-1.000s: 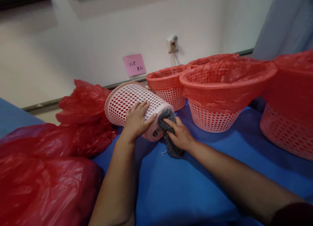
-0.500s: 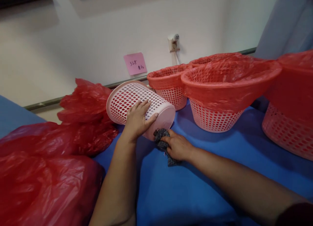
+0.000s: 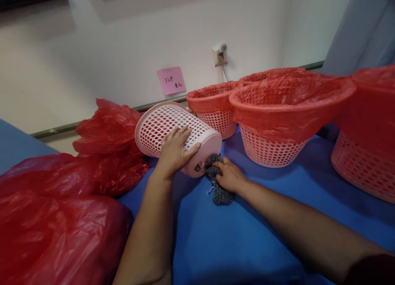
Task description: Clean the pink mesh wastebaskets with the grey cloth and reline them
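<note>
A pink mesh basket [image 3: 160,122] lies tipped on its side on the blue table [image 3: 234,239], its solid bottom facing me. My left hand [image 3: 175,150] grips its side wall near the bottom, fingers spread over the mesh. My right hand [image 3: 228,176] is closed on a grey knitted cloth [image 3: 219,193], which is pressed against the lower right edge of the basket's bottom. A small dark sticker [image 3: 198,167] shows on the bottom, beside the cloth.
Several pink baskets lined with red plastic bags stand at the right: one [image 3: 277,124] close by, one [image 3: 212,108] behind it, one [image 3: 367,133] at the far right. Crumpled red bags [image 3: 61,202] are heaped at the left. A pink note [image 3: 170,80] and a socket [image 3: 219,54] are on the wall.
My right hand with the cloth dropped from the basket's bottom to the table, bunching the cloth, then shifted slightly right and up against the basket's lower edge. The left hand held still.
</note>
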`<state>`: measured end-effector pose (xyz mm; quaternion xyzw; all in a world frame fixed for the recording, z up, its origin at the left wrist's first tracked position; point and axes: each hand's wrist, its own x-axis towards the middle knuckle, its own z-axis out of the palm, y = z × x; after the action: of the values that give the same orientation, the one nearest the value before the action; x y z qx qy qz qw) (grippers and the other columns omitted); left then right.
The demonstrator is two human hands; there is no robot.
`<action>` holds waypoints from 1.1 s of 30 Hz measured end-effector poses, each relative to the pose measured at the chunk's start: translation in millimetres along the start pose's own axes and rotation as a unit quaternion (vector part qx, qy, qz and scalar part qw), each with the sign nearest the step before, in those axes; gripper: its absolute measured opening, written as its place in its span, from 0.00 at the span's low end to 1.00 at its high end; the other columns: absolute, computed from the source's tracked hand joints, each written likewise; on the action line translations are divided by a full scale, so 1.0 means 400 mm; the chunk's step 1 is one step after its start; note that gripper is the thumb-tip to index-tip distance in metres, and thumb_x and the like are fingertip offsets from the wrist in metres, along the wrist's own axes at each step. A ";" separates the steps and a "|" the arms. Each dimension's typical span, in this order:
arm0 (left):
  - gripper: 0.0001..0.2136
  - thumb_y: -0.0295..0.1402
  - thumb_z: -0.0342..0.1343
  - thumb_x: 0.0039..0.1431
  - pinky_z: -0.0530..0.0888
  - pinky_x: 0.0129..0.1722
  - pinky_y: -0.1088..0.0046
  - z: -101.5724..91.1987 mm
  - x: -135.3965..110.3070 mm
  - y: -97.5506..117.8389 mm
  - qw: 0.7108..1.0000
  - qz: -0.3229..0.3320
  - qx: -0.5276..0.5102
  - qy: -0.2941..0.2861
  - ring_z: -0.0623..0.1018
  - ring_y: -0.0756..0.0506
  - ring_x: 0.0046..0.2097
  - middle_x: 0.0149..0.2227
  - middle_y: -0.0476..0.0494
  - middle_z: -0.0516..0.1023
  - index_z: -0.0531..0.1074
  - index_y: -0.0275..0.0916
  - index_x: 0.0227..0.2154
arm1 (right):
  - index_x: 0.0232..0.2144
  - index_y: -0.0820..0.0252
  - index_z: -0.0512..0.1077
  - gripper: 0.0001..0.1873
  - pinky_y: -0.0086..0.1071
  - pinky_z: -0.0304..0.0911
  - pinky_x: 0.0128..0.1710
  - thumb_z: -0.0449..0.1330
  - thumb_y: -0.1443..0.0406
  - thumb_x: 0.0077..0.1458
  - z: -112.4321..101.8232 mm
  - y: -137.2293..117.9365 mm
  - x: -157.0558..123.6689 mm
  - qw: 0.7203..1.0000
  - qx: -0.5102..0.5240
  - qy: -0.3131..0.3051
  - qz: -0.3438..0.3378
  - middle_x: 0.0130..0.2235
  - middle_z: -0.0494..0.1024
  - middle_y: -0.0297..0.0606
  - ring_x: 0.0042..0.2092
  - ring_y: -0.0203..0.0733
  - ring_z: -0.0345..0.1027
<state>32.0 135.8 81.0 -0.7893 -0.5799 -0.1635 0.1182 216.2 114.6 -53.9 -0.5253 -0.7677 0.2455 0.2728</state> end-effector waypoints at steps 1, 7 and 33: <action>0.30 0.49 0.52 0.64 0.56 0.69 0.45 0.000 0.000 0.000 1.000 0.000 -0.001 0.000 0.59 0.31 0.71 0.69 0.41 0.64 0.65 0.41 0.65 | 0.56 0.54 0.74 0.25 0.46 0.67 0.56 0.58 0.67 0.55 0.002 0.003 0.004 1.000 -0.006 0.001 0.013 0.51 0.71 0.46 0.49 0.50 0.73; 0.30 0.49 0.51 0.64 0.56 0.69 0.45 -0.001 -0.001 0.002 1.000 0.000 -0.003 0.001 0.59 0.31 0.71 0.70 0.41 0.63 0.65 0.41 0.65 | 0.58 0.55 0.71 0.25 0.43 0.68 0.55 0.59 0.67 0.57 0.031 0.043 0.042 0.993 0.046 0.075 0.077 0.51 0.73 0.47 0.49 0.48 0.73; 0.30 0.50 0.51 0.64 0.57 0.68 0.46 0.008 0.003 -0.005 1.000 0.008 -0.001 0.009 0.59 0.32 0.71 0.69 0.41 0.65 0.65 0.42 0.65 | 0.59 0.52 0.66 0.27 0.43 0.65 0.59 0.57 0.69 0.57 0.005 0.018 0.010 0.974 0.115 0.153 -0.123 0.55 0.68 0.42 0.55 0.46 0.68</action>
<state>30.7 138.6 78.4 -0.7925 -0.5723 -0.1701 0.1243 218.3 120.4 -59.4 -0.4234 -0.7419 0.2137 0.4739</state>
